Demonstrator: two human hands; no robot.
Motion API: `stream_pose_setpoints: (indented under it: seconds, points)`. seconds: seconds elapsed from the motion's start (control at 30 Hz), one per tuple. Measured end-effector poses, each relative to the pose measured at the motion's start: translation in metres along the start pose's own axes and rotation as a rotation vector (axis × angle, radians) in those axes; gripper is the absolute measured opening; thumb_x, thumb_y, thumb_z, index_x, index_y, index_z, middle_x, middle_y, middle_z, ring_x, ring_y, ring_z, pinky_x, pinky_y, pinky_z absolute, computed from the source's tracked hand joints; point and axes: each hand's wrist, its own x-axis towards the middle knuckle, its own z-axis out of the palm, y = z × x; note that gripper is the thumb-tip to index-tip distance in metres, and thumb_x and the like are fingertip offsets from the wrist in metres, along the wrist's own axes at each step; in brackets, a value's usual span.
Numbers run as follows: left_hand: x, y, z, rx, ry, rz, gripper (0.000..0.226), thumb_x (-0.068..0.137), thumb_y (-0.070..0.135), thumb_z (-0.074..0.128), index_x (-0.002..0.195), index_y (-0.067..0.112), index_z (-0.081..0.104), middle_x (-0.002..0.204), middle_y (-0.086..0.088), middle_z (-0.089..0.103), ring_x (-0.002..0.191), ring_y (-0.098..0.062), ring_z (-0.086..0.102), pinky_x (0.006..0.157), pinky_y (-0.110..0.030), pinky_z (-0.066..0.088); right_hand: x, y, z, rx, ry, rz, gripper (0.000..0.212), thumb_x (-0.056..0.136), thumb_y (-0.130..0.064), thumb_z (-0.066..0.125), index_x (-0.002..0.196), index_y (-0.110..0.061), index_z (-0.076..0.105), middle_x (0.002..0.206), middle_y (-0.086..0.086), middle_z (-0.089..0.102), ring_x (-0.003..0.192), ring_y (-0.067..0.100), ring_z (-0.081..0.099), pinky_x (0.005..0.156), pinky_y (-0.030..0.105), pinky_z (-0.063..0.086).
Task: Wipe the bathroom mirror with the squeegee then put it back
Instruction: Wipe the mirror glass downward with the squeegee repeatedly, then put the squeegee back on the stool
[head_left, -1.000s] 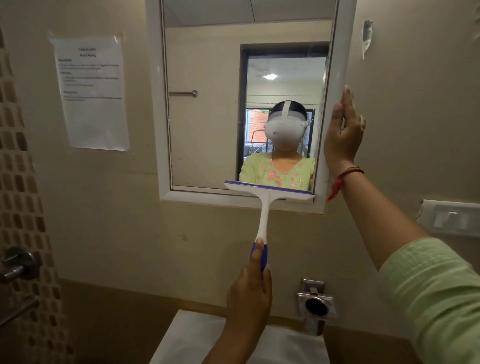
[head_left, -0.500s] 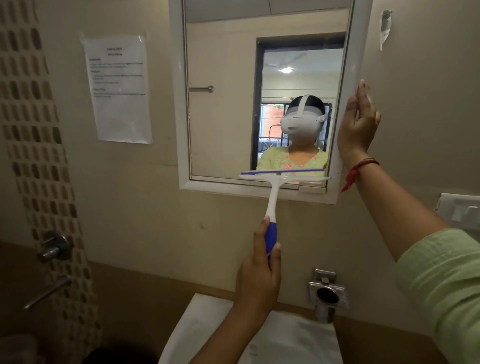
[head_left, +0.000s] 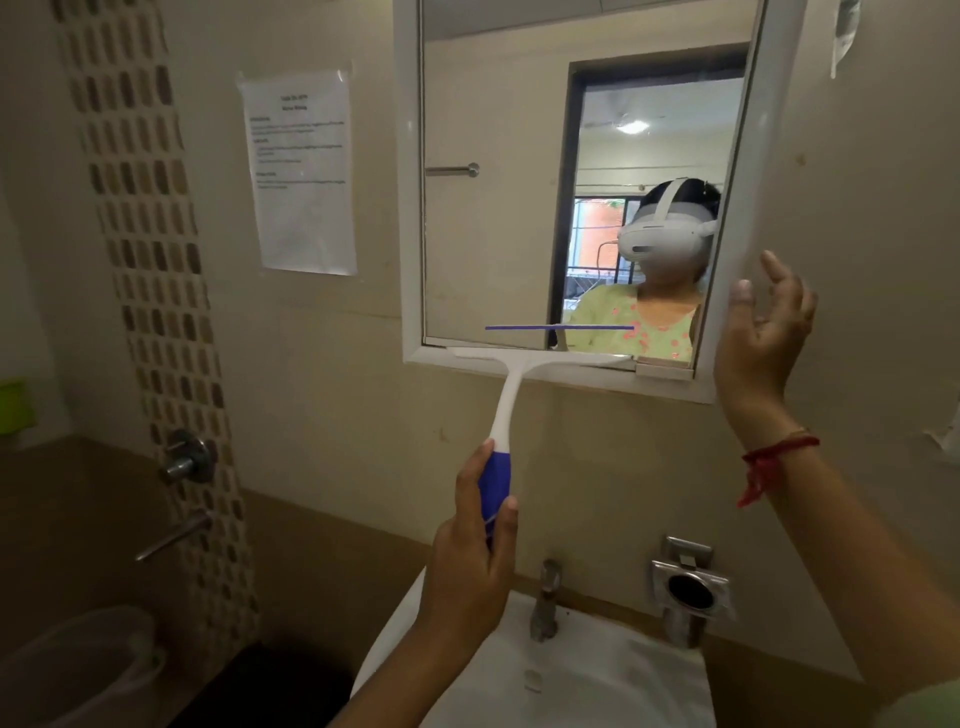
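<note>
A white-framed mirror (head_left: 519, 218) hangs on the beige wall. My left hand (head_left: 470, 561) grips the blue end of a white squeegee (head_left: 506, 400) by its handle. The squeegee's blade lies across the mirror's bottom frame edge, left of centre, and its blue rubber strip shows as a reflection in the glass. My right hand (head_left: 761, 338) hovers with fingers spread by the mirror's lower right frame corner, a red thread on its wrist; whether it touches the frame I cannot tell.
A white sink (head_left: 571, 670) with a metal tap (head_left: 544, 603) sits below. A chrome wall holder (head_left: 691, 587) is to the sink's right. A paper notice (head_left: 298, 171) hangs left of the mirror. Wall valves (head_left: 187, 460) and a bucket (head_left: 72, 670) are at lower left.
The squeegee slid down and left to the mirror's bottom frame. My right hand dropped from flat on the frame's right side and opened its fingers. The view shifted left.
</note>
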Motion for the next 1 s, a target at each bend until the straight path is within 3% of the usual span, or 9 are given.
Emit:
stream_pose_setpoints:
  seconds: [0.1,0.23,0.3,0.43,0.57,0.63,0.73,0.83,1.0]
  points:
    - [-0.007,-0.01,-0.015,0.034,0.035,-0.022,0.045,0.093,0.039,0.038,0.134,0.046,0.021,0.059,0.003,0.048,0.044,-0.009,0.045,0.04,-0.017,0.036,-0.022,-0.009,-0.005,0.104,-0.04,0.052,0.034,0.087,-0.022,0.047,0.119,-0.017,0.057,0.118,-0.005,0.041,0.119,0.02,0.044,0.104,0.031,0.036]
    - [-0.022,-0.024,-0.037,0.071,0.059,-0.09,0.047,0.094,0.037,0.041,0.135,0.043,0.019,0.06,-0.001,0.051,0.046,-0.015,0.049,0.044,-0.033,0.044,-0.056,-0.011,-0.01,0.181,-0.113,0.042,0.029,0.084,-0.023,0.051,0.111,-0.028,0.059,0.108,-0.012,0.04,0.103,-0.001,0.044,0.079,0.001,0.034]
    - [-0.031,-0.034,-0.051,0.097,0.091,-0.119,0.046,0.094,0.04,0.041,0.135,0.042,0.02,0.061,0.0,0.051,0.047,-0.015,0.049,0.045,-0.034,0.044,-0.071,-0.005,-0.01,0.197,-0.151,0.042,0.028,0.084,-0.025,0.052,0.11,-0.033,0.058,0.115,-0.001,0.045,0.109,0.003,0.046,0.088,0.007,0.037]
    - [-0.056,-0.06,-0.082,0.104,0.142,-0.199,0.048,0.093,0.043,0.042,0.136,0.043,0.02,0.073,0.006,0.056,0.051,-0.014,0.054,0.049,-0.034,0.048,-0.093,0.007,-0.008,0.185,-0.272,0.063,0.031,0.09,-0.032,0.052,0.12,-0.025,0.057,0.129,0.01,0.051,0.12,0.019,0.05,0.099,0.04,0.044]
    - [-0.092,-0.098,-0.122,0.139,0.175,-0.285,0.051,0.092,0.043,0.042,0.137,0.043,0.018,0.069,0.007,0.058,0.047,-0.008,0.054,0.044,-0.016,0.042,-0.137,0.005,0.005,0.097,-0.446,0.026,0.029,0.093,-0.045,0.046,0.122,-0.044,0.05,0.128,0.005,0.051,0.112,0.021,0.054,0.087,0.027,0.05]
    - [-0.108,-0.122,-0.143,0.174,0.191,-0.368,0.052,0.09,0.046,0.042,0.136,0.044,0.018,0.064,0.003,0.058,0.044,-0.009,0.052,0.043,-0.02,0.042,-0.163,0.001,0.022,0.122,-0.517,0.076,0.026,0.092,-0.047,0.047,0.118,-0.048,0.05,0.128,0.007,0.051,0.113,0.019,0.053,0.087,0.025,0.049]
    - [-0.126,-0.155,-0.172,0.227,0.169,-0.476,0.052,0.09,0.049,0.041,0.135,0.049,0.015,0.066,0.004,0.058,0.051,-0.013,0.057,0.047,-0.033,0.05,-0.202,-0.008,0.05,0.158,-0.566,0.171,0.024,0.09,-0.038,0.051,0.113,-0.044,0.054,0.123,0.011,0.051,0.114,0.021,0.05,0.082,0.008,0.044]
    - [-0.141,-0.19,-0.198,0.27,0.128,-0.561,0.05,0.09,0.049,0.04,0.134,0.047,0.017,0.074,0.013,0.056,0.062,-0.013,0.061,0.056,-0.033,0.054,-0.246,-0.015,0.075,0.189,-0.626,0.273,0.023,0.087,-0.038,0.053,0.109,-0.04,0.058,0.119,0.012,0.05,0.111,0.019,0.049,0.086,0.013,0.045]
    - [-0.15,-0.258,-0.217,0.315,0.084,-0.714,0.051,0.088,0.053,0.036,0.133,0.03,0.028,0.068,0.003,0.058,0.054,-0.004,0.058,0.047,-0.02,0.048,-0.312,-0.028,0.118,0.192,-0.764,0.343,0.022,0.089,-0.028,0.053,0.107,-0.039,0.058,0.124,0.015,0.05,0.109,0.011,0.048,0.085,0.008,0.041]
